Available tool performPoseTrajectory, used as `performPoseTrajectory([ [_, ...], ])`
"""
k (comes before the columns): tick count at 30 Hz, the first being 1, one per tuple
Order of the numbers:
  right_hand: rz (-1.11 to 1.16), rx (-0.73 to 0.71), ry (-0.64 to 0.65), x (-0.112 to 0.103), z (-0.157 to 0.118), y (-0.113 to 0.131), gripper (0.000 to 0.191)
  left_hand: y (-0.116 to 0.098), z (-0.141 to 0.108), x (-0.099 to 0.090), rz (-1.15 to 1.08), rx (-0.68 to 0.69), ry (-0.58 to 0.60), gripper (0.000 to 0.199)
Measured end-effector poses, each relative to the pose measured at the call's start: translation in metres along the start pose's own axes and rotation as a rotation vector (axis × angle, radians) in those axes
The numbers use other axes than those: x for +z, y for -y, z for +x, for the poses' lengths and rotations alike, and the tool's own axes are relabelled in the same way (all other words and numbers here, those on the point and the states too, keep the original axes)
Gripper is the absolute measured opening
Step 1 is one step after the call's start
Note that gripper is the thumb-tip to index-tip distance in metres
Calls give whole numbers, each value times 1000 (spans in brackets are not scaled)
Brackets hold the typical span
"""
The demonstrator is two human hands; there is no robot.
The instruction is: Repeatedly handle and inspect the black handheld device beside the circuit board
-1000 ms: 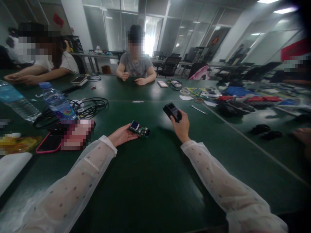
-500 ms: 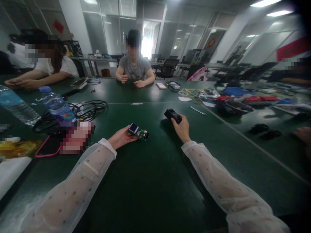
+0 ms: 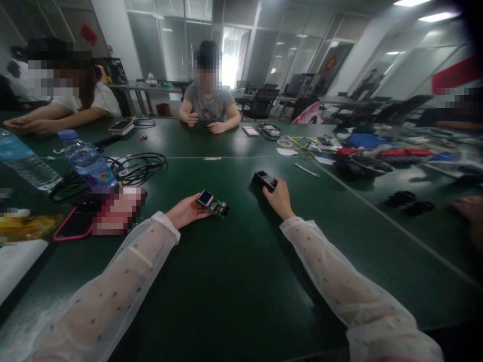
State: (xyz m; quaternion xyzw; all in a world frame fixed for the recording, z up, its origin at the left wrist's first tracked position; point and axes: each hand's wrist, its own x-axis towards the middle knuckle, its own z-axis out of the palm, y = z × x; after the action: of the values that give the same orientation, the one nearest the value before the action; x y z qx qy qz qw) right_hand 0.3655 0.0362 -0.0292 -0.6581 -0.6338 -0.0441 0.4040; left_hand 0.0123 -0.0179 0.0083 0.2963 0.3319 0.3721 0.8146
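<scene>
In my left hand (image 3: 186,211) is a small green circuit board (image 3: 213,203) with a dark display screen at its far left end and several parts at the other. My thumb and fingers grip it by its left side. My right hand (image 3: 279,199) is closed around the near end of a black rectangular case (image 3: 263,180), which has an opening or glossy panel on top. The case is held just above or on the table; I cannot tell which. Board and case are apart, with bare green table (image 3: 234,261) between them.
Left of me lie a red-edged phone (image 3: 73,223), a pink case (image 3: 119,211), coiled black cables (image 3: 145,168) and two water bottles (image 3: 85,158) (image 3: 30,161). A wrench (image 3: 307,170) lies beyond my right hand. Tools and wires pile up at right. A person (image 3: 209,103) sits opposite.
My right hand has tilted the black case slightly, so more of its top shows. The left hand with the circuit board stays nearly in place; the whole view shifts a little.
</scene>
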Motion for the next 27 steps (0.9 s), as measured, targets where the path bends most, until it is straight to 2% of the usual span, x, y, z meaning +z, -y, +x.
performPoseTrajectory([
  [5,79,-88,-17,-7,-6,23,52,1,2,-3,12,-21,13,34],
  [8,231,-155,-66,-12,-21,57,51,2,4,-6,6,-21,15,34],
  [10,333,-198,-56,-14,-36,86,49,2,5,-7,-3,-24,27,34],
  [13,443,-283,55,-16,-59,128,50,3,5,-9,-22,-24,57,36],
  [16,507,-365,177,-18,-76,154,51,4,5,-10,-33,-2,47,33],
  [19,523,-429,254,-19,-83,162,53,4,5,-9,-40,4,27,34],
  [21,522,-444,259,-19,-83,161,53,3,5,-8,-47,-5,21,36],
  [27,506,-405,274,-18,-80,154,52,1,3,-6,-78,-7,36,40],
])
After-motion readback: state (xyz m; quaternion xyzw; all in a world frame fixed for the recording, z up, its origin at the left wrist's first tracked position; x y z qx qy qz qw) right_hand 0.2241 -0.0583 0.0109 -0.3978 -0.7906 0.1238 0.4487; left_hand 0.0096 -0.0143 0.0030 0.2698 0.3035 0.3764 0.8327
